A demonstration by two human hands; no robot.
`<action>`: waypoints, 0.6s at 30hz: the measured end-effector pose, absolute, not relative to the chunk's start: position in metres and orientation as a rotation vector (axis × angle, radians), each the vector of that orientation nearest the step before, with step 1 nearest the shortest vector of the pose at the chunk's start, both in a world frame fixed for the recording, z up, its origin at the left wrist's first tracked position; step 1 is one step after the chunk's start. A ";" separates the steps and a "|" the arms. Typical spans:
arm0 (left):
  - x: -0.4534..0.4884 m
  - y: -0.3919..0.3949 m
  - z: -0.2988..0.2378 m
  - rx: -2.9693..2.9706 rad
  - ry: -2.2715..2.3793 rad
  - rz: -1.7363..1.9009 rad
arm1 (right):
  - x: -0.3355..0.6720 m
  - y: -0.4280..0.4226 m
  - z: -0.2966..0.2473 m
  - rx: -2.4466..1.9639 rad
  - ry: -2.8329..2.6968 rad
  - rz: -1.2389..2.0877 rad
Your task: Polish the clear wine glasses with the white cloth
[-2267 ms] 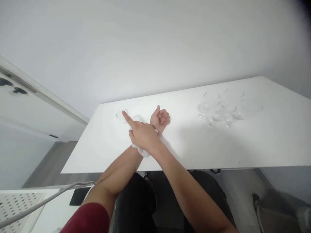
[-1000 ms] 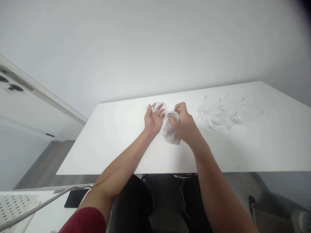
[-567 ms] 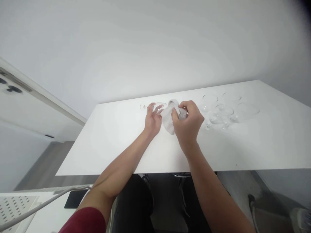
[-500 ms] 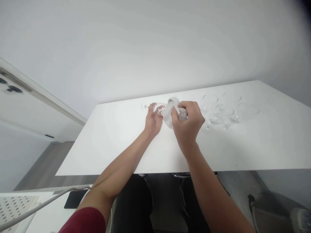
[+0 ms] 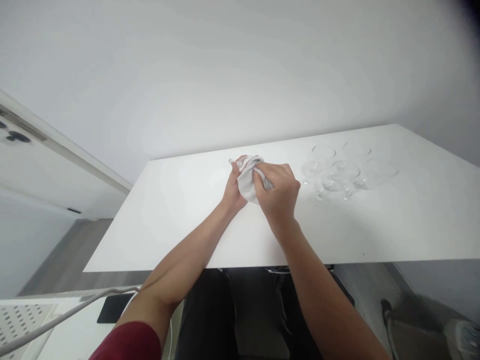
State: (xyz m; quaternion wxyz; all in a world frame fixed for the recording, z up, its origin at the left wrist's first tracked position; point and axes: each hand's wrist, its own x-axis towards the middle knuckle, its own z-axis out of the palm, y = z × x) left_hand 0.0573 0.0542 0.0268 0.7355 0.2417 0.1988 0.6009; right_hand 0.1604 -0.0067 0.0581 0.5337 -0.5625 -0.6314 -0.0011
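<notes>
My right hand (image 5: 277, 192) is closed on a bunched white cloth (image 5: 246, 185), fingers pushed into its folds. The cloth lies against my left hand (image 5: 233, 187), which is wrapped round a clear stemmed glass (image 5: 231, 161). Only a bit of the glass shows past the left fingers; its bowl is hidden by the cloth. Both hands are above the middle of the white table. To the right of my right hand, several clear stemmed glasses (image 5: 345, 169) stand close together on the table.
The white table (image 5: 168, 215) runs along a plain wall (image 5: 225, 75). At lower left are a pale cable (image 5: 75, 309), a dark flat object (image 5: 112, 307) and a perforated white panel (image 5: 18, 322). Chair parts (image 5: 388, 315) show at lower right.
My right hand has moved left with the cloth, which now covers the glass bowl that was partly visible before. The left hand stays nearly in place, with the glass foot now mostly out of sight.
</notes>
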 end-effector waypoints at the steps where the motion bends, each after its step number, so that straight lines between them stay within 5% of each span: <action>1: 0.057 0.054 0.028 0.542 0.400 1.323 | 0.160 -0.007 0.059 -1.335 -1.571 0.040; 9: 0.047 0.051 0.028 0.554 0.443 1.422 | 0.152 -0.011 0.054 -1.242 -1.986 0.371; 18: 0.046 0.063 0.020 0.516 0.412 1.389 | 0.157 -0.009 0.051 -1.290 -1.624 0.158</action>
